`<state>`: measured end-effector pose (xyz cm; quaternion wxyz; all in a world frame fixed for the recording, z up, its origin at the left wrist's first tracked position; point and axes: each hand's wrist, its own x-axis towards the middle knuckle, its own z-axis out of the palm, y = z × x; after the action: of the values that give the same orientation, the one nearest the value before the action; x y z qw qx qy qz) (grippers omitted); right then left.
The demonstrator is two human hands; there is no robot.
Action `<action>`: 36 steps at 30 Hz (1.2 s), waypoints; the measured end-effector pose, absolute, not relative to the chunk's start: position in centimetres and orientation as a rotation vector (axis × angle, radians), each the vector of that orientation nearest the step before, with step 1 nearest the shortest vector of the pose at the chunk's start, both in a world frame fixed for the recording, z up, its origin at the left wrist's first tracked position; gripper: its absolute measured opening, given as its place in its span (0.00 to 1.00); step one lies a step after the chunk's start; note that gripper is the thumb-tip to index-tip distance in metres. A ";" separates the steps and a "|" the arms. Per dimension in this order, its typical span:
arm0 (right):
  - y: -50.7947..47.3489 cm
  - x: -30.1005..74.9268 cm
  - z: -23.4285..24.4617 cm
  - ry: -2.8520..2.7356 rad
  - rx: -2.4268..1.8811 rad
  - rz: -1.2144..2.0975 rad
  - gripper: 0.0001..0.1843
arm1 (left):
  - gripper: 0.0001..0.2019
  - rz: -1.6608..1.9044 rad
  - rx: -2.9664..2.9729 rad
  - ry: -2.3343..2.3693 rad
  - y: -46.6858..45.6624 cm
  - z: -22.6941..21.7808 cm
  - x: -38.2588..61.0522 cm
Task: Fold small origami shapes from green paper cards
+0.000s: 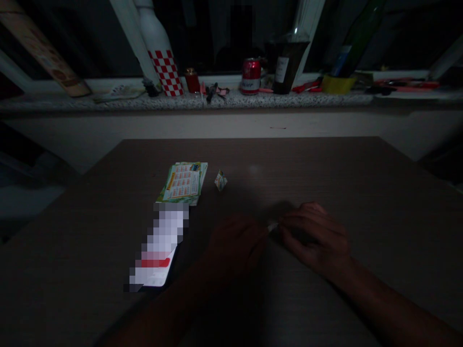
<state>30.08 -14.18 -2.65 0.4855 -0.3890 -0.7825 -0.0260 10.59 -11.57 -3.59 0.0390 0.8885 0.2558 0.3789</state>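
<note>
Pale scrap right of centre in the lower half of the frame, caught between the person's two hands! Its right end meets the fingertips of the right hand, and those fingers are bent in and pinching it. Over on its other side comes the left hand, fingertips right up at the scrap's left end, but it's deep in shadow, and whether those fingers grip or merely touch, one cannot tell. Both hands are low over the tabletop. Up and to the left of them, near the middle of the frame, stands a small folded paper piece, well apart from the right hand. Just left of that, a stack of printed cards, and below it, lower left, a lit phone.
</note>
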 end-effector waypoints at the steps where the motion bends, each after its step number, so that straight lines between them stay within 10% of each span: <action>1: -14.2 30.0 -2.6 -1.897 -0.964 -0.080 0.10 | 0.04 1.160 2.745 0.740 -11.6 -3.6 10.6; 36: -13.9 30.3 -3.8 -1.857 -1.148 0.325 0.07 | 0.07 1.164 2.537 0.597 -11.1 -3.6 10.3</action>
<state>30.31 -13.85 -3.76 0.4502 -0.4644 -0.7513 0.1314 10.25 -11.10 -3.62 0.1429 0.8797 0.2070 0.4035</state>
